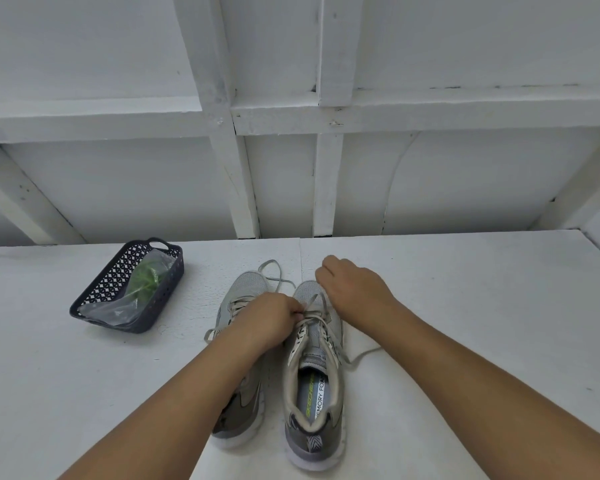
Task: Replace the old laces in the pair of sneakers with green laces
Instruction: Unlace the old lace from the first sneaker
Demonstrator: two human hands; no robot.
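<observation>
Two grey sneakers stand side by side on the white desk [465, 306], toes away from the person. The left hand [269, 315] pinches the pale old lace [314, 318] over the right sneaker [314, 372]. The right hand [355, 287], fingers curled, rests just beyond that sneaker's toe; what it holds cannot be told. Left of the sneakers, well apart, a dark basket [167, 289] holds the bagged green laces [146, 280].

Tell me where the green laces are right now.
In the head view, the green laces lie in a clear bag inside the dark basket on the white table's left side, left of the sneakers.
</observation>
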